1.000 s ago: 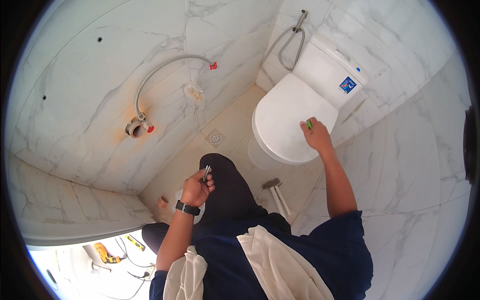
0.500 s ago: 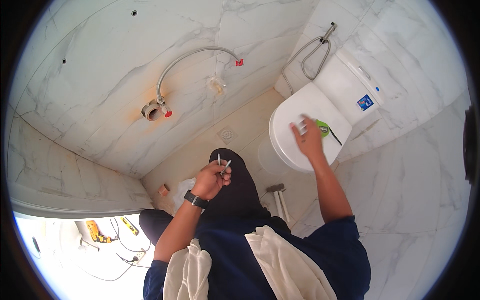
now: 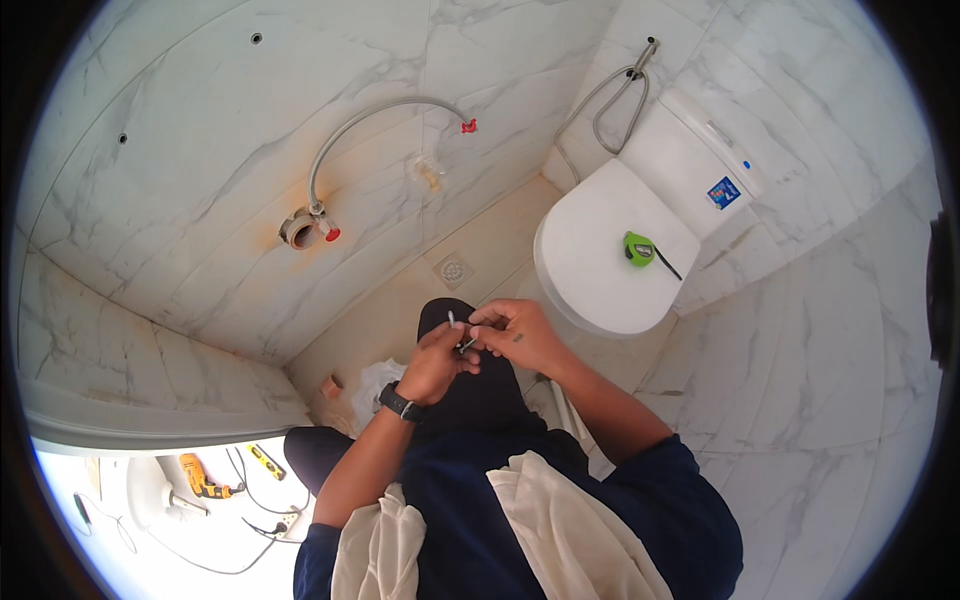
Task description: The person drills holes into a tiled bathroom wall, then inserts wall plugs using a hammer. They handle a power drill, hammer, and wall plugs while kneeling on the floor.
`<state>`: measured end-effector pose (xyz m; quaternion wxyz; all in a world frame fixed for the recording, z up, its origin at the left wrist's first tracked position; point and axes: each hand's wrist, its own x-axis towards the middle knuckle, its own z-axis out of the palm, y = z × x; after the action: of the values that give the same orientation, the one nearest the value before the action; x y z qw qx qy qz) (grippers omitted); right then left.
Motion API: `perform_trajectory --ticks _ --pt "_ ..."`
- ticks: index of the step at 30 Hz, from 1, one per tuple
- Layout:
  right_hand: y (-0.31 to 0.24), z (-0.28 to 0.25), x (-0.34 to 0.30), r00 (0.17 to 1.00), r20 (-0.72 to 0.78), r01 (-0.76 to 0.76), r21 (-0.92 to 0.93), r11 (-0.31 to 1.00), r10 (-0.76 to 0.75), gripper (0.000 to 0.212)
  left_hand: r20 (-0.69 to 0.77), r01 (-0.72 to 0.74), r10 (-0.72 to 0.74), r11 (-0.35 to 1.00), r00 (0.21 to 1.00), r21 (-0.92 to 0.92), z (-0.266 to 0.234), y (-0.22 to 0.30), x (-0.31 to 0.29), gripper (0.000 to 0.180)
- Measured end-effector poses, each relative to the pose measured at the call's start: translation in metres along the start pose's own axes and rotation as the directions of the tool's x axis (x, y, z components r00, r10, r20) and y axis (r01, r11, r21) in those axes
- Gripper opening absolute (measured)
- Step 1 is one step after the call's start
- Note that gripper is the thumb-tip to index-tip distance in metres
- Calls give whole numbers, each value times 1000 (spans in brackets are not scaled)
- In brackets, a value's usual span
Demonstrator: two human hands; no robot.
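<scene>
Over my dark trouser leg my two hands meet. My left hand (image 3: 430, 366) is closed around slim silver metal bolts (image 3: 451, 318); one sticks up above the thumb and another lies across the fingers. My right hand (image 3: 520, 335) is pinched at the fingertips, right against the left fingers and the bolts. What lies between its thumb and forefinger is too small to tell. A green tape measure (image 3: 638, 249) with a black strap rests on the closed white toilet lid (image 3: 590, 270), apart from both hands.
On the left wall, a braided hose (image 3: 345, 135) joins a red-handled valve (image 3: 330, 231) beside an open pipe. A floor drain (image 3: 453, 270) lies ahead of my knee. A hammer handle (image 3: 562, 405) shows by my right leg. Beyond the doorway is an orange drill (image 3: 205, 478).
My right hand has moved left and down from above the toilet lid to my left hand, uncovering the tape measure. My left hand still holds the bolts.
</scene>
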<state>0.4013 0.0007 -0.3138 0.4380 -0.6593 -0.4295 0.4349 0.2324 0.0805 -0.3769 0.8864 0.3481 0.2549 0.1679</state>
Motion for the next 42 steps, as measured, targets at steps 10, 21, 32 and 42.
perform_trajectory --ticks 10,21,32,42 --pt "0 -9 9 930 326 256 -245 935 -169 21 107 130 -184 914 977 385 -9 3 -7 22" --pt "-12 -36 -6 968 211 175 -165 971 -138 14 255 42 -183 879 950 474 0 12 -1 38" --pt "14 -203 49 990 -138 -70 -467 882 6 13 67 -1 -52 784 996 621 -45 13 -24 62" --pt "61 -260 90 957 -260 -269 -629 729 130 28 -273 116 63 797 960 593 -115 29 -161 55"
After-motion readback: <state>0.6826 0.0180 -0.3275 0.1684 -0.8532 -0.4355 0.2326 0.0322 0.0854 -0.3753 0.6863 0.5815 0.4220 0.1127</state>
